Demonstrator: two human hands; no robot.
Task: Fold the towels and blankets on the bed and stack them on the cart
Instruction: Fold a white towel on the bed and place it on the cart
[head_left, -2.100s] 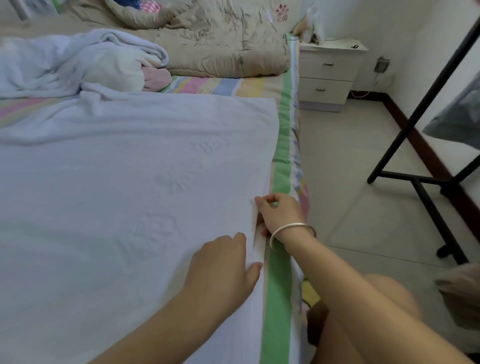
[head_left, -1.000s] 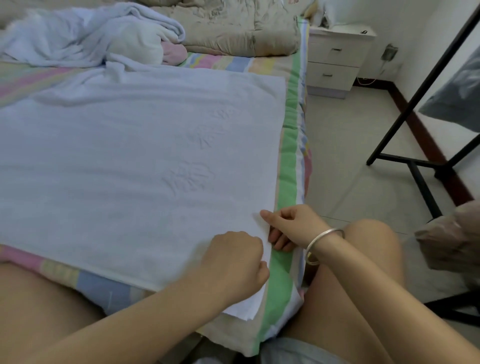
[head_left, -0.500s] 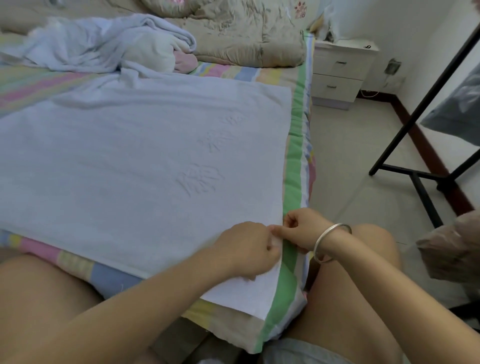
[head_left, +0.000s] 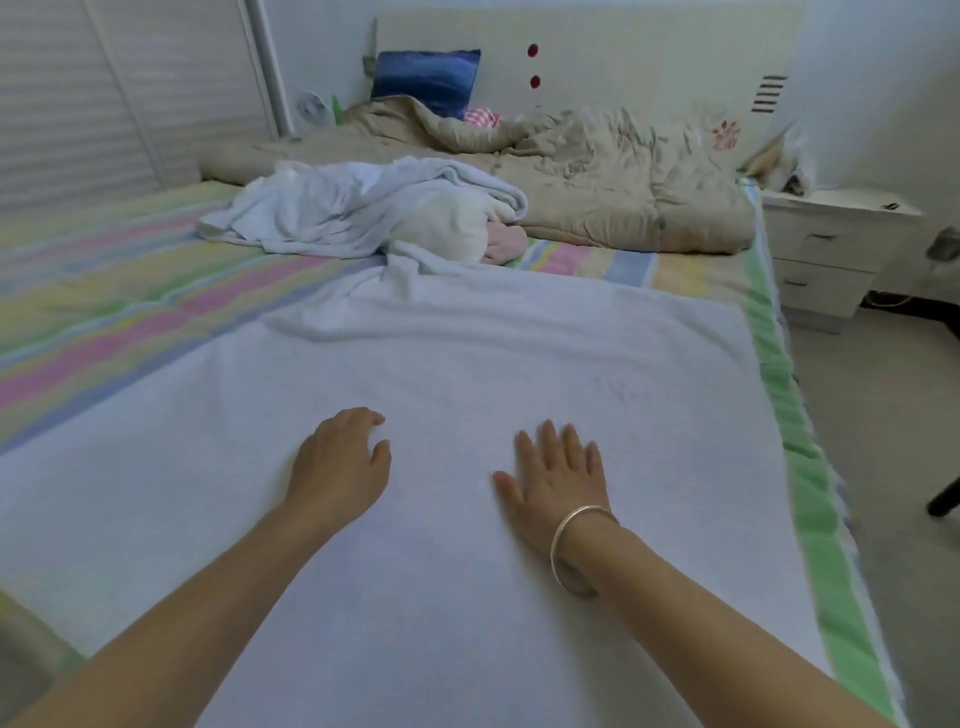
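A large pale blue towel (head_left: 467, 364) lies spread flat over the near part of the bed, its right edge along the green stripe of the sheet. My left hand (head_left: 340, 462) rests palm down on its middle, fingers loosely bent. My right hand (head_left: 558, 475), with a silver bangle at the wrist, lies flat on the towel to the right, fingers straight and spread. Neither hand holds anything. Farther back sits a crumpled heap of pale blue and white towels (head_left: 374, 213) with a pink cloth (head_left: 506, 244) at its right. The cart is out of view.
The bed has a striped pastel sheet (head_left: 104, 291). A rumpled beige quilt (head_left: 597, 176) and a blue pillow (head_left: 426, 78) lie by the headboard. A white nightstand (head_left: 826, 249) stands at the right, with tiled floor (head_left: 883, 441) beside the bed. A wardrobe door (head_left: 78, 93) is at the left.
Both hands let go of the towel's right edge and moved onto its middle, now lying palm down. The view rose and turned toward the headboard.
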